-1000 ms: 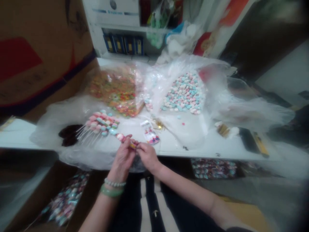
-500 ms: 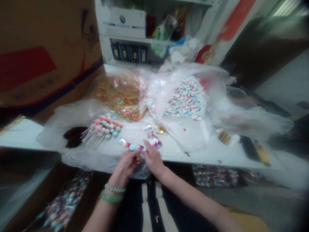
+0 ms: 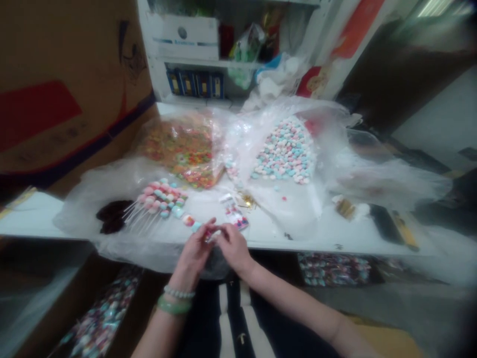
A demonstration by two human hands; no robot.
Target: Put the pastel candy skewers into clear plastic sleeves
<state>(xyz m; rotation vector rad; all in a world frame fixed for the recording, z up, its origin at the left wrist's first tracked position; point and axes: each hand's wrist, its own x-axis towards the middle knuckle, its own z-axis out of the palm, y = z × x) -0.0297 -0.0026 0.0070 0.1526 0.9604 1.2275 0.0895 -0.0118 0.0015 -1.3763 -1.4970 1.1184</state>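
Note:
My left hand [image 3: 197,248], with a beaded bracelet and a green bangle at its wrist, is closed on the near end of a wrapped candy skewer [image 3: 188,220]. The skewer's pink, white and blue pieces stretch up and left on the table. My right hand [image 3: 234,247] pinches at the same end, its fingertips touching those of my left hand; the small part between them is blurred. Just beyond my right hand lies a printed packet [image 3: 233,211], beside some gold twist ties [image 3: 246,200]. Left of the skewer rests a pile of marshmallow sticks [image 3: 162,197].
Clear bags of orange-red candies [image 3: 182,149] and pastel candies [image 3: 286,154] cover the table's back. Dark gloves or cloth [image 3: 112,216] lie left. A large carton [image 3: 67,99] stands back left, shelves [image 3: 194,62] behind. Boxes of wrapped candies [image 3: 108,313] sit below the table edge.
Both hands have drawn together at the skewer's near end, and my right fingers have curled in. The skewer has shifted slightly, its far end now by the pile. The view has moved a little.

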